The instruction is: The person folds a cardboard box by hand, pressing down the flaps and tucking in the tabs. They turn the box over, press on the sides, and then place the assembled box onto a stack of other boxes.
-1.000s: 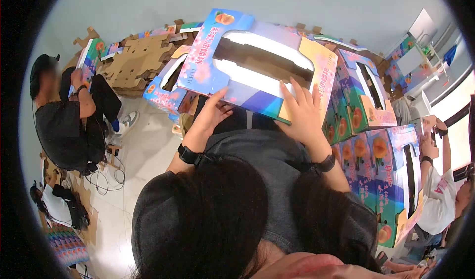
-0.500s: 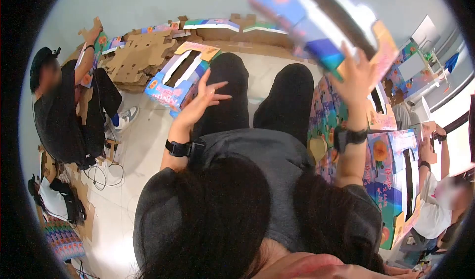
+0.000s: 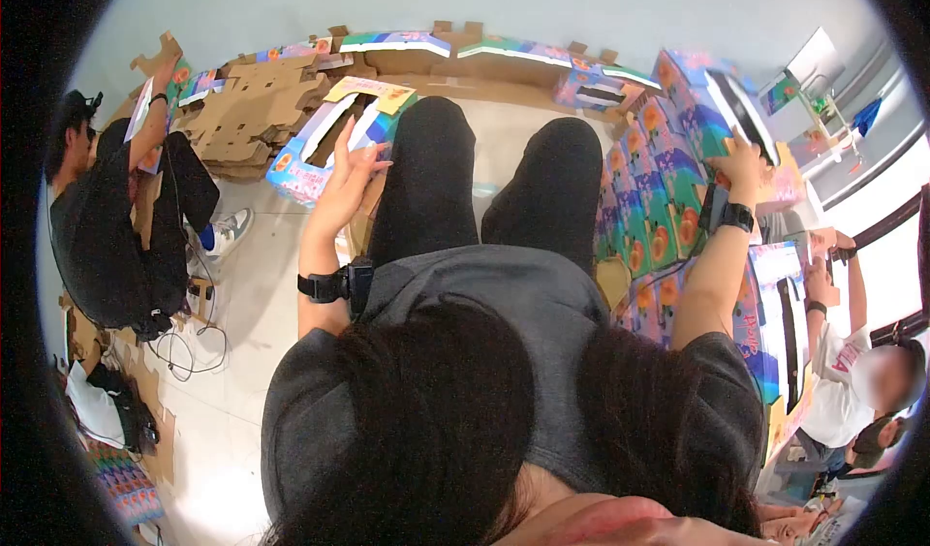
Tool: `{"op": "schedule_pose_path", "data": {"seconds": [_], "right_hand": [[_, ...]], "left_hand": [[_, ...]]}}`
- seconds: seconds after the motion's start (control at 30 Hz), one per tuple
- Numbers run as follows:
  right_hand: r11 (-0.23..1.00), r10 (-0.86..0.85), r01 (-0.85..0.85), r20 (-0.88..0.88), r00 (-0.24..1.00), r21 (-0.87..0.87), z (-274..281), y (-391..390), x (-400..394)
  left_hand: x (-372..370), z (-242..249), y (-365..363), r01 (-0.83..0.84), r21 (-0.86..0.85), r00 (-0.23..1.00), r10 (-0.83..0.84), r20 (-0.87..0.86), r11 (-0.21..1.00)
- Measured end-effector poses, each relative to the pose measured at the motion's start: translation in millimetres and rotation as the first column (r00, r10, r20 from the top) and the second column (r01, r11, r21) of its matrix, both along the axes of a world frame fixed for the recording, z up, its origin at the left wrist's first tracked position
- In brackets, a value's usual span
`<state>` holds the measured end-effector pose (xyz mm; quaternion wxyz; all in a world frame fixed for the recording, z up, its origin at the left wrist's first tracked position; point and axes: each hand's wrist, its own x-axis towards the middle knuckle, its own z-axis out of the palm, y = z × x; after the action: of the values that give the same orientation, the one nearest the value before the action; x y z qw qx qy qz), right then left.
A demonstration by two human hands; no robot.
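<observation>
A printed carton (image 3: 298, 176) with a long slot in its top lies beside my left knee. My left hand (image 3: 341, 183) is over its near side, fingers stretched out and overlapping the slot edge. Out to the right, my right hand (image 3: 741, 170) has its fingers at the slot of another blue and pink printed carton (image 3: 699, 95), gripping it at the top of the stacked cartons (image 3: 651, 183). Dark bands circle both wrists.
Flat brown cardboard (image 3: 254, 105) is piled at the back left, and more cartons (image 3: 513, 50) line the wall. One person (image 3: 116, 226) sits at the left with cardboard; another (image 3: 838, 391) works at the right. A further carton (image 3: 775, 343) stands beside my right arm.
My right hand has swung the carton down and right, from in front of the wall to the stack. My left hand has shifted left, further over the carton by my knee.
</observation>
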<state>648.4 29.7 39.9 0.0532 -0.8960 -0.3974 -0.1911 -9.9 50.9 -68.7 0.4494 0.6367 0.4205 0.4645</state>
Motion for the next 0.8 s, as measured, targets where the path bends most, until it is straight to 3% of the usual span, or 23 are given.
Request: {"op": "schedule_pose_path", "data": {"seconds": [0.2,0.33,0.67,0.8], "right_hand": [[0.998,-0.054,0.046,-0.230,0.972,-0.039,-36.8,15.4,43.2],[0.976,-0.168,0.136,-0.192,0.967,-0.169,-9.7,2.1,0.8],[0.989,-0.077,0.032,-0.311,0.947,-0.147,-31.0,-2.1,49.4],[0.966,-0.176,0.138,-0.163,0.971,-0.219,-23.2,-16.1,7.1]], "left_hand": [[-2.2,-16.2,10.7,0.059,-0.004,0.998,-0.059,0.026,0.998],[-2.2,-14.7,11.7,0.092,-0.018,0.996,-0.092,0.014,0.996],[-9.9,-24.7,17.7,0.114,-0.015,0.993,-0.114,-0.024,0.993],[-6.8,-22.3,15.8,0.143,-0.070,0.990,-0.143,0.007,0.987]]}}
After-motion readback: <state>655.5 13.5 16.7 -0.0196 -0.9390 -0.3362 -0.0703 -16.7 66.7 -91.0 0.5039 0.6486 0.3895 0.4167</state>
